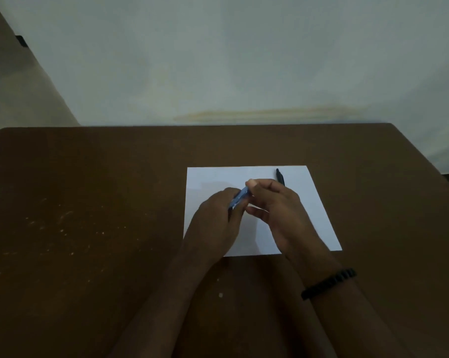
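Note:
A white sheet of paper (308, 202) lies on the brown table (89, 202). Above the sheet, both hands hold one blue pen (240, 197). My left hand (215, 223) grips its lower end with curled fingers. My right hand (277, 205) pinches its upper end between thumb and fingertips. A black pen (280, 176) lies on the paper's far right part, partly hidden behind my right hand. The blue pen's middle shows; both ends are covered by fingers.
A pale wall (244, 60) rises just behind the table's far edge. Light specks and scratches mark the tabletop at the left (63, 228). A black bead bracelet (328, 283) sits on my right wrist. The scene is dim.

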